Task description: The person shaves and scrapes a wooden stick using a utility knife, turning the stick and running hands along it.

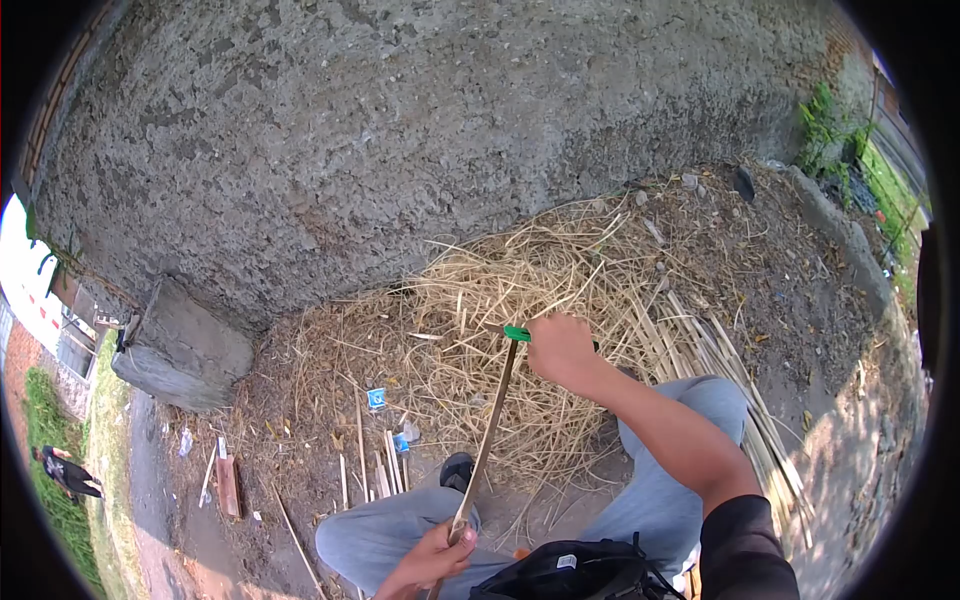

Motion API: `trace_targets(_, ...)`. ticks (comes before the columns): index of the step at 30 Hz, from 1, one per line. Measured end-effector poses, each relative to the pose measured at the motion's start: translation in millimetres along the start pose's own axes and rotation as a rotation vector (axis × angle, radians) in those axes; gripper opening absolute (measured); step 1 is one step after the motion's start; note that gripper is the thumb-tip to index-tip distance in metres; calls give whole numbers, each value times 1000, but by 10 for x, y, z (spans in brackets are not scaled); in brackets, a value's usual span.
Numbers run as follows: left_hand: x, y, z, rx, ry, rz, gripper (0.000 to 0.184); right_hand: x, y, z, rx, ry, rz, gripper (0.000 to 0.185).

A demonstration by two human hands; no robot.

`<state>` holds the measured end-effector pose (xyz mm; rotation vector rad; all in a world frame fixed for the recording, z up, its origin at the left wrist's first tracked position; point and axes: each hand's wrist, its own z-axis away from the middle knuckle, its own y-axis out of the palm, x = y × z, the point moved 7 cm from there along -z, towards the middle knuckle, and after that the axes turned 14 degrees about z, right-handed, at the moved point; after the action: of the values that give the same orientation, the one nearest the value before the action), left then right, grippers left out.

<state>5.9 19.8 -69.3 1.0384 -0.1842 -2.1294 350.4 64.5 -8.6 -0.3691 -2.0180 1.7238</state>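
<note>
My left hand is closed around the lower end of a long, thin bamboo strip, close to my left knee. The strip slants up and away from me, its far end reaching the knife. In my right hand is a green-handled knife, its short blade pointing left and touching or just over the strip's upper end. Beneath both lies a heap of pale shavings. Whether the blade is cutting into the strip cannot be made out.
A rough grey wall rises behind the shavings. Split strips lie by my right knee, several shorter ones by my left foot. A concrete block stands left, with a reddish wood piece nearby. A person is far left.
</note>
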Motion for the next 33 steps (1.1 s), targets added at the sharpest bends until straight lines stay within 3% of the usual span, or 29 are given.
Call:
trace_targets(3,-71,114,-40,32,32,210,28,-18,-169,53,-86,10,-53,12)
trace_targets(12,-154,89,-91,21,52,194,40,-51,-288,107,-127,21,-212,10)
trace_targets(25,-202,128,-186,-157,211,65,29,41,-247,141,-167,-111,-101,16)
trace_targets(33,-221,127,-221,-213,288,226,31,163,-154,226,-118,-173,-109,16)
